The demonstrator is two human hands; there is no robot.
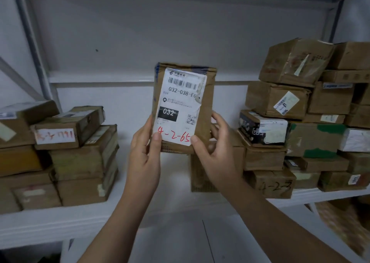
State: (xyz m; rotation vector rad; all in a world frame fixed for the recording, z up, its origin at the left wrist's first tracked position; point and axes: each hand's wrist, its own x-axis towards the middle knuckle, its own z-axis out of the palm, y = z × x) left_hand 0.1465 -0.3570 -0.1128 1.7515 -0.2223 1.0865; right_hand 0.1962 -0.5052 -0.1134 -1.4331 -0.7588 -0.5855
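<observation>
A flat brown cardboard parcel (206,106) stands upright in the middle of the view, held above the white shelf. Its white shipping label faces me, with a barcode, "032-038" and red handwriting "4-2-65". My left hand (145,150) grips the parcel's lower left corner, thumb on the label. My right hand (212,154) grips the lower right corner, thumb on the label's bottom edge and fingers curled behind the parcel.
The white metal shelf (66,220) carries a stack of brown boxes (80,162) on the left and a taller pile of boxes (300,122) on the right. A bare gap of shelf lies between the stacks, behind the parcel. A lower shelf board (180,242) shows below.
</observation>
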